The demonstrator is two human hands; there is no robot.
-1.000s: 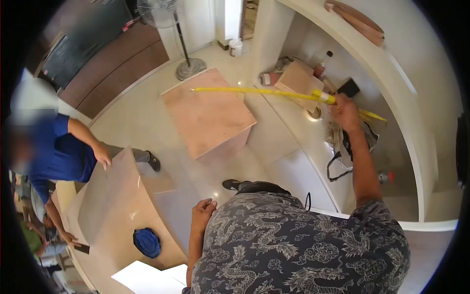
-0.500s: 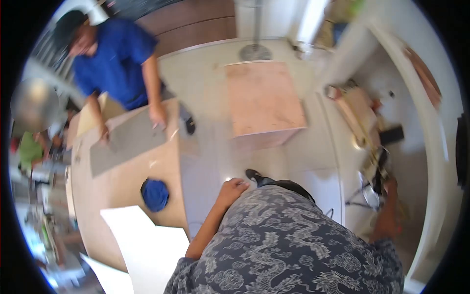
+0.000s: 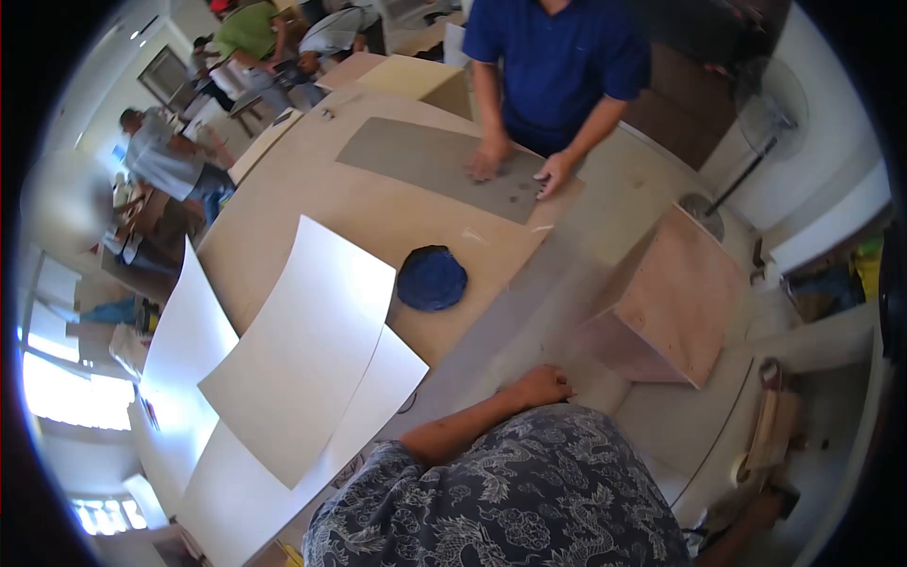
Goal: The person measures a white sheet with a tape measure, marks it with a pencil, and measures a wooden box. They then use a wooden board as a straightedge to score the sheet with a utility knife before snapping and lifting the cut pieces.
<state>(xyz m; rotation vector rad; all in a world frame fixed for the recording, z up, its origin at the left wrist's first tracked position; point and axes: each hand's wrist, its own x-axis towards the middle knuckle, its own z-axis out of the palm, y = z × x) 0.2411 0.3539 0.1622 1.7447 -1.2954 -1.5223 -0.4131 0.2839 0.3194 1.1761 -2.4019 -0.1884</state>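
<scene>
My left hand (image 3: 543, 386) is held at my waist beside the patterned shirt (image 3: 510, 482), fingers curled in and nothing showing in them. Low at the right edge, my right hand (image 3: 761, 513) reaches down into shadow, dark and blurred. Its fingers overlap a small black block (image 3: 786, 498) in this view, and I cannot tell whether they grip it. Just above lies a tan, box-like piece (image 3: 772, 430) among other items on the floor. The white sheets (image 3: 302, 350) curve up from the worktable (image 3: 283, 194) on my left, near a dark blue round bundle (image 3: 432, 278).
Across the table, a co-worker in a blue shirt (image 3: 557, 66) has both hands on a grey sheet (image 3: 425, 161). A wooden box (image 3: 675, 302) stands on the floor ahead right, with a standing fan (image 3: 756, 161) behind it. Other people (image 3: 170, 156) are at the far left.
My view has swung left, bringing more of the table and white sheets in. The co-worker's hands have shifted on the grey sheet. My right hand now appears beside the black block.
</scene>
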